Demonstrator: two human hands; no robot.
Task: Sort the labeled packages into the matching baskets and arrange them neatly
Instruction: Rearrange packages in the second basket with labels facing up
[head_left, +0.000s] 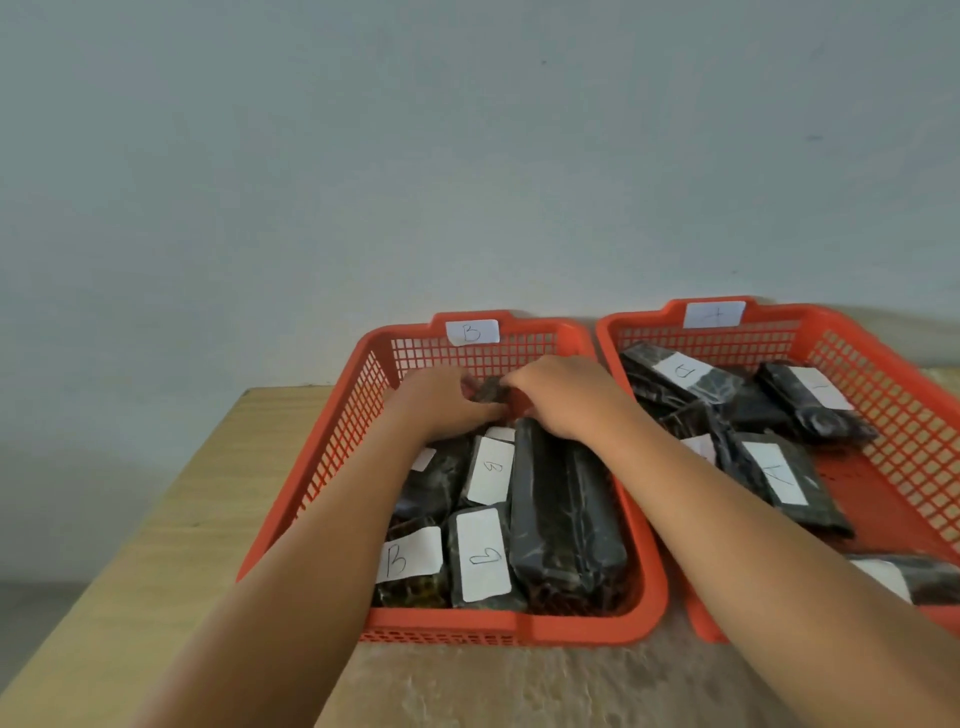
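Left orange plastic mesh basket (332, 467), paper tag "B" on its far rim: holds dark foil-wrapped packages with white labels marked B (480, 556), lying side by side. Right orange plastic mesh basket (893, 395): holds dark foil packages with white labels marked A (779, 475), loosely scattered. Both on pale wooden tabletop (171, 519). Left hand (441, 402) and right hand (561, 395): grip curled round one small dark package (485, 389) at far end of B basket.

You have two orange mesh baskets side by side: basket B (363, 415) packed with dark, white-labelled B packages (480, 558), basket A (893, 384) with A packages (784, 480) lying loosely askew.
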